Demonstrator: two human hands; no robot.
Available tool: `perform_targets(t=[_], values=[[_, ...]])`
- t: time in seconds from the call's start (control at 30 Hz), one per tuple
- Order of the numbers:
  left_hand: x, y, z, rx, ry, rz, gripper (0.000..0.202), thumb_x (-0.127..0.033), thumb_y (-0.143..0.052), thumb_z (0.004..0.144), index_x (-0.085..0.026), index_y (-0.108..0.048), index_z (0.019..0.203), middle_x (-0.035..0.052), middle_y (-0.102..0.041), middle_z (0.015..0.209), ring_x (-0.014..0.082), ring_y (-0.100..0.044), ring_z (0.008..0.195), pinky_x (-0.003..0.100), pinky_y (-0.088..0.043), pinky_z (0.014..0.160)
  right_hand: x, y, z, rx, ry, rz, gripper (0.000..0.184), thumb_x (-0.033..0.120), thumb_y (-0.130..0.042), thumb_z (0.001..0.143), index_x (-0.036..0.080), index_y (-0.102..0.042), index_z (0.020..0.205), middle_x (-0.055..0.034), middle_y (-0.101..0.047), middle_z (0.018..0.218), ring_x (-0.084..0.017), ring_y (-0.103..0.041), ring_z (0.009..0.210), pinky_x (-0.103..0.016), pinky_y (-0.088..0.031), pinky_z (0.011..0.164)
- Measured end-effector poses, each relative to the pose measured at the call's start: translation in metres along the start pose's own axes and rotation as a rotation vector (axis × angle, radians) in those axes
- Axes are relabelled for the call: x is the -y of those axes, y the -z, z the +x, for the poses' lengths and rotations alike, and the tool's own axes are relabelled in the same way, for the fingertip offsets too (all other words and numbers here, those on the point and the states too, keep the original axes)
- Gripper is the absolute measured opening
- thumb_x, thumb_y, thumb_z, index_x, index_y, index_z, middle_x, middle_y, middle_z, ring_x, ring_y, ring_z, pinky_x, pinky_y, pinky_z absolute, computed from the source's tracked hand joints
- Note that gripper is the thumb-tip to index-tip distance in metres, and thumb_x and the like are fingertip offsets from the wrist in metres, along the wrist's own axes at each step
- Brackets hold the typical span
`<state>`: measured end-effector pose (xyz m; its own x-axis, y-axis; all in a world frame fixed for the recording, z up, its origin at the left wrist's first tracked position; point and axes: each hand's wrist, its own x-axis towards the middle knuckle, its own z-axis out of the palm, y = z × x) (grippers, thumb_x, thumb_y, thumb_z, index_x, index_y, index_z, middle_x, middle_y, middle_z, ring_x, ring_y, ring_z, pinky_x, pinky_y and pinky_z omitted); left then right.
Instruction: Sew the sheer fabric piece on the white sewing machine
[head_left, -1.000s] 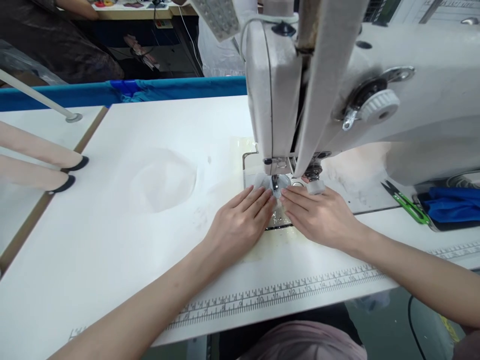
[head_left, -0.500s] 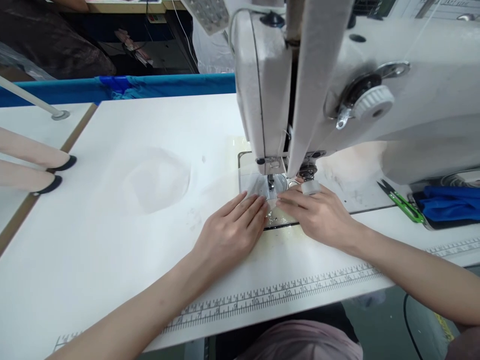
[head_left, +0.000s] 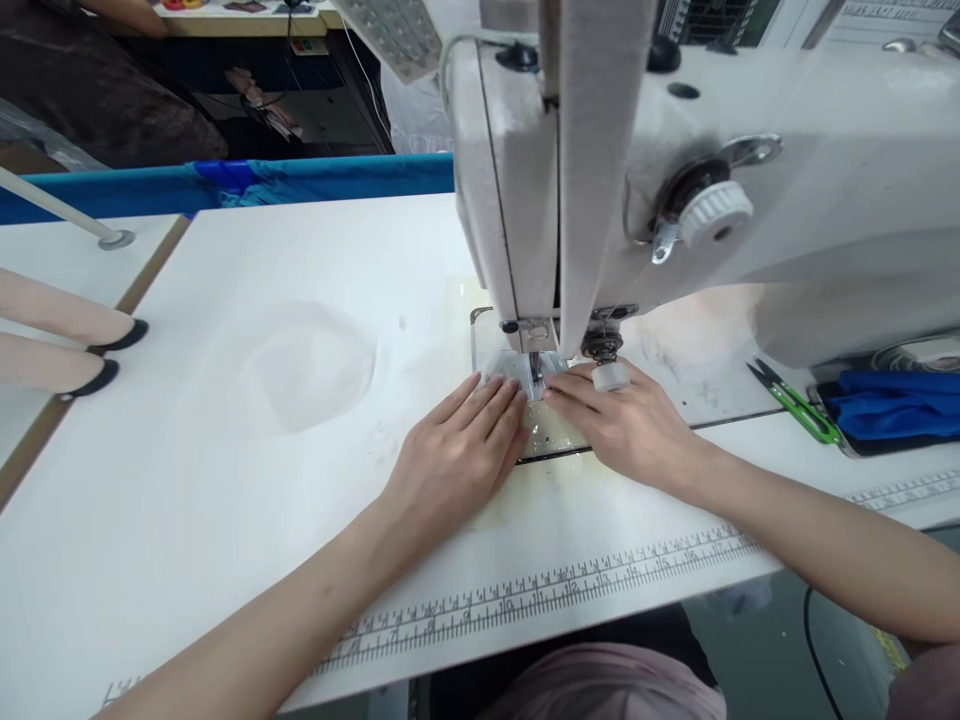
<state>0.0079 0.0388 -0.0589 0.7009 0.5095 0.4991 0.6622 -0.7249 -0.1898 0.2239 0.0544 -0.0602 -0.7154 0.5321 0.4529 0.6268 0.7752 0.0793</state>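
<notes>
A white sewing machine (head_left: 675, 170) stands on the white table (head_left: 225, 480). Under its presser foot (head_left: 535, 366) lies a small clear, whitish piece of material (head_left: 510, 372). My left hand (head_left: 457, 455) lies flat with fingers together, fingertips pressing the piece from the left. My right hand (head_left: 626, 425) presses it from the right, fingertips just beside the needle, with a white thimble-like cap (head_left: 610, 377) on one finger. Neither hand grips anything; both hold the piece down on the needle plate.
Green thread snips (head_left: 795, 402) and blue fabric (head_left: 892, 405) lie at the right under the machine arm. A printed ruler (head_left: 540, 595) runs along the table's front edge. Two beige items with black tips (head_left: 82, 345) sit at the left. A blue rail (head_left: 247, 180) borders the back.
The view drifts left and down a little. Both hands stay at the presser foot, and the small piece has shifted slightly under the needle.
</notes>
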Motion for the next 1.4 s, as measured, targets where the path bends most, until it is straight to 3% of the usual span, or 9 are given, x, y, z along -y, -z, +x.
perform_targets(t=[0.2,0.6,0.77,1.1,1.2,1.33,1.4], values=[[0.000,-0.002,0.000,0.030,0.020,-0.016,0.030,-0.026,-0.054,0.094,-0.006,-0.064,0.114,0.0144,-0.065,0.117,0.0274,-0.062,0.111,0.047,-0.052,0.099,-0.003,-0.003,0.003,0.033,-0.009,-0.017,0.034,0.002,-0.042,0.088,0.014,-0.069,0.105,-0.0087,-0.070,0.108,-0.023,-0.060,0.105,-0.044,-0.046,0.098],[0.001,-0.007,0.000,0.027,0.077,-0.041,0.034,-0.032,-0.051,0.095,-0.009,-0.063,0.116,0.0129,-0.066,0.117,0.0253,-0.062,0.111,0.048,-0.047,0.103,-0.004,-0.003,0.002,0.025,-0.003,-0.072,0.035,0.003,-0.042,0.087,0.013,-0.067,0.109,-0.0083,-0.071,0.107,-0.023,-0.060,0.102,-0.046,-0.044,0.100],[0.004,-0.010,0.003,0.036,0.100,-0.068,0.037,-0.033,-0.051,0.095,-0.006,-0.062,0.118,0.0144,-0.066,0.117,0.0263,-0.062,0.113,0.049,-0.047,0.103,-0.007,-0.001,0.003,0.025,-0.015,-0.058,0.035,0.003,-0.040,0.088,0.016,-0.070,0.100,-0.0082,-0.071,0.106,-0.022,-0.061,0.104,-0.045,-0.041,0.104],[0.008,-0.012,0.003,0.049,0.200,-0.110,0.033,-0.024,-0.045,0.097,-0.007,-0.061,0.120,0.0126,-0.064,0.121,0.0261,-0.060,0.114,0.041,-0.056,0.092,-0.004,0.006,0.004,0.033,-0.054,-0.045,0.035,0.004,-0.041,0.089,0.017,-0.069,0.106,-0.0056,-0.071,0.107,-0.020,-0.061,0.101,-0.043,-0.042,0.099],[0.012,-0.012,0.000,0.062,0.249,-0.082,0.031,-0.019,-0.041,0.097,-0.008,-0.062,0.117,0.0129,-0.065,0.119,0.0266,-0.062,0.112,0.039,-0.060,0.081,-0.005,0.006,0.002,-0.003,-0.039,-0.038,0.035,0.004,-0.042,0.089,0.014,-0.069,0.108,-0.0068,-0.072,0.103,-0.020,-0.063,0.093,-0.040,-0.045,0.094],[0.024,0.003,0.000,0.106,0.309,-0.058,0.029,-0.017,-0.039,0.095,-0.013,-0.067,0.099,0.0108,-0.071,0.106,0.0285,-0.066,0.100,0.041,-0.058,0.072,-0.005,0.004,-0.002,-0.088,-0.077,0.104,0.031,0.009,-0.046,0.091,0.016,-0.066,0.113,-0.0046,-0.074,0.092,-0.018,-0.066,0.081,-0.035,-0.051,0.077],[0.033,0.022,0.003,0.188,0.361,-0.156,0.028,-0.023,-0.040,0.096,-0.017,-0.067,0.092,0.0070,-0.073,0.095,0.0260,-0.068,0.089,0.039,-0.056,0.071,-0.001,0.006,-0.001,-0.129,-0.089,0.292,0.031,0.012,-0.047,0.092,0.018,-0.062,0.118,-0.0051,-0.072,0.100,-0.018,-0.067,0.086,-0.034,-0.053,0.075]])
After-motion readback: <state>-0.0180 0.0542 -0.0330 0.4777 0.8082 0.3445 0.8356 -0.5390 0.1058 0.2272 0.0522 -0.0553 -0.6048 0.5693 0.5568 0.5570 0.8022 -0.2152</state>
